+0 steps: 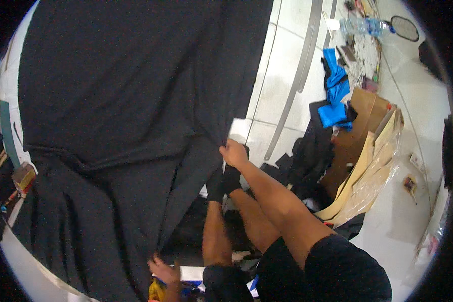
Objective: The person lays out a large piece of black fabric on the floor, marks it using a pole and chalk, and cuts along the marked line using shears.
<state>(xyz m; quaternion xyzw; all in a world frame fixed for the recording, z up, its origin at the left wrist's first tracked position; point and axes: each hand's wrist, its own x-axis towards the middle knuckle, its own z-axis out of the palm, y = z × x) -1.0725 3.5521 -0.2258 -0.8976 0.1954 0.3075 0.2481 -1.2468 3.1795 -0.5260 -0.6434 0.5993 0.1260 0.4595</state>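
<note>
A wide sheet of black fabric (121, 85) spreads over the left and middle of the view, wrinkled toward its near part. My right hand (234, 153) is closed on its right edge, beside a small white piece (240, 130). Lower down, my left hand (165, 271) pinches the near edge of the same fabric; its fingertips are slightly blurred. A taut fold (175, 177) runs up the cloth from the left hand. Between the hands are my bare lower legs and dark-covered feet (215, 187), close to the fabric's edge.
On the tiled floor (274, 80), a long metal ruler (288, 108) lies right of the fabric. Farther right are blue-and-black cloth (337, 89), brown cardboard (355, 118), yellowish paper sheets (362, 176), a plastic bottle (357, 26) and a racket (404, 28). A brush-like block (24, 178) sits at left.
</note>
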